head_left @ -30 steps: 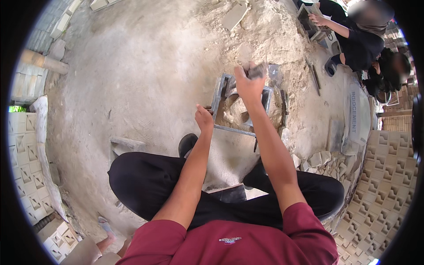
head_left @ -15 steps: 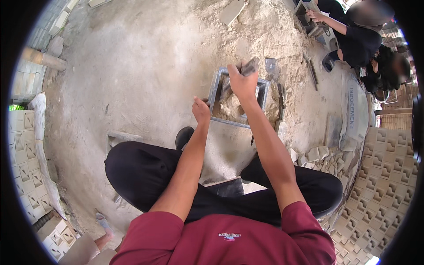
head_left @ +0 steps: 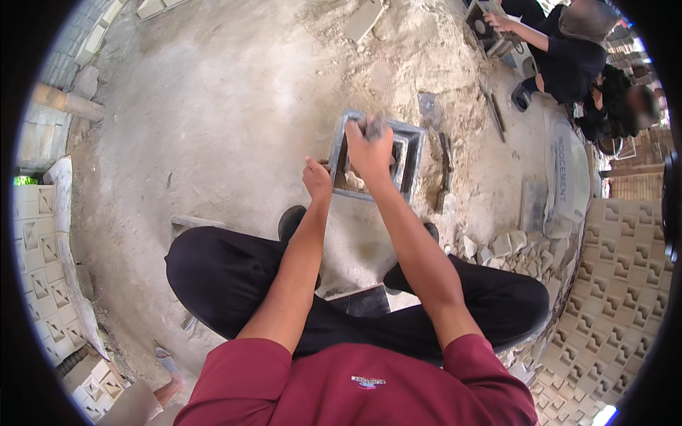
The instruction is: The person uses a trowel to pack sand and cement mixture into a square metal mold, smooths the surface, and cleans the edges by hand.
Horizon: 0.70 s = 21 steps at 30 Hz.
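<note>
Below your right grip [head_left: 369, 152], clamped on a grey object [head_left: 376, 128], perhaps stone, sits the frame [head_left: 339, 144]; your left grip [head_left: 317, 179] clasps its handle [head_left: 325, 163].

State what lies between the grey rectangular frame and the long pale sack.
In the head view: loose beige powder and a thin dark bar beside the frame, then floor, then a flat grey slab near the sack.

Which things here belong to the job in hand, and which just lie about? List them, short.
In use:
frame, left hand at its side
grey piece, held in the right hand over the frame

Seemingly just lying about:
rubble
rods
sack
slab
</note>
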Motion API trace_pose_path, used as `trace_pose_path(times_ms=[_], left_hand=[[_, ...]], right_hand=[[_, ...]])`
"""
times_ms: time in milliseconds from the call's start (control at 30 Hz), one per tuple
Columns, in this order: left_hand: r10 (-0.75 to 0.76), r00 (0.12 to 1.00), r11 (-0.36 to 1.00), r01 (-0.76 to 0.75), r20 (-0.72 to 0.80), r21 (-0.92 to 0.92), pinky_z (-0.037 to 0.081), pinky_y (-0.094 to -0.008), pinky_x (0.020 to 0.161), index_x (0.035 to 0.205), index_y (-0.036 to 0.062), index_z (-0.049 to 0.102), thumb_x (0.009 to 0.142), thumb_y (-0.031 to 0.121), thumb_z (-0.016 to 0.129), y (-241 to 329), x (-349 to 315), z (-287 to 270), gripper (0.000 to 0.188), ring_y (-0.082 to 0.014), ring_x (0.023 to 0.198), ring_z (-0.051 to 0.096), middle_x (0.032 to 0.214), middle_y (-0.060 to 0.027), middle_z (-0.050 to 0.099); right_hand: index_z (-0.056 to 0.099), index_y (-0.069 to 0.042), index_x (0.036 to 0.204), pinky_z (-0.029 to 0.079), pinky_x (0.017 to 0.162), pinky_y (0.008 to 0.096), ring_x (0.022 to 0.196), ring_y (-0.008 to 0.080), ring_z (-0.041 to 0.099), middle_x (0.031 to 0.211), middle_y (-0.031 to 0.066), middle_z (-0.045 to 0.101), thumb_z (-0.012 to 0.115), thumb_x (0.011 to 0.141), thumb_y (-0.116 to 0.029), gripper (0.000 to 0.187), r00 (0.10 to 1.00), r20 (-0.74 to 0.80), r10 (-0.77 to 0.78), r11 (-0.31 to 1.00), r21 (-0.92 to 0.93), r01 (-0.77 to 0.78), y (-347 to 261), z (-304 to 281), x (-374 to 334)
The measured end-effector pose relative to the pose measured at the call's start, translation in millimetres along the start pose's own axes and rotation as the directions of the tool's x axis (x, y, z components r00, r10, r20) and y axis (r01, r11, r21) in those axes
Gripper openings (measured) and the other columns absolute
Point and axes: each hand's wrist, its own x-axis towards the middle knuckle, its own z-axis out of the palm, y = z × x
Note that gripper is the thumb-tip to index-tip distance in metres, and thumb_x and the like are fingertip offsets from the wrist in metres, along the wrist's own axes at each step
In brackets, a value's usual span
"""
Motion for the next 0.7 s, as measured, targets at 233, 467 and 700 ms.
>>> trace_pose_path(times_ms=[233,467,700], left_hand=[[-0.039,0.999,0.999,0.039,-0.006,0.029,0.047,-0.0434,0.081,0.081,-0.0043,0.069,0.097,0.042,0.024,1.8,-1.4,3.7,0.067,-0.0363,0.080,0.064,0.074,-0.0191,0.067],[0.009,1.000,1.000,-0.009,-0.012,0.025,0.047,-0.0432,0.081,0.081,-0.0039,0.069,0.097,0.042,0.024,-4.3,0.0,2.6,0.067,-0.0362,0.078,0.064,0.072,-0.0193,0.067],[0.014,0.999,1.000,-0.013,-0.029,0.022,0.046,-0.0446,0.082,0.081,-0.0041,0.069,0.097,0.042,0.024,-3.8,6.0,1.1,0.067,-0.0371,0.079,0.065,0.073,-0.0201,0.067]], right_hand=[[0.042,-0.006,0.058,0.029,0.045,0.0250,0.052,0.0028,0.036,0.055,-0.0046,0.044,0.061,0.078,-0.003,0.027,0.951,0.128,0.281,0.943,0.145,-0.298,3.8,-7.7,-11.1],[0.043,-0.006,0.057,0.029,0.043,0.0246,0.049,0.0035,0.036,0.053,-0.0041,0.043,0.061,0.077,-0.003,0.027,0.937,0.148,0.316,0.925,0.170,-0.339,-6.2,-13.0,-15.7],[0.041,-0.005,0.059,0.029,0.046,0.0256,0.053,0.0033,0.035,0.053,-0.0044,0.040,0.060,0.079,-0.002,0.028,0.919,0.082,0.387,0.873,0.290,-0.393,-19.3,-11.6,-19.1]])
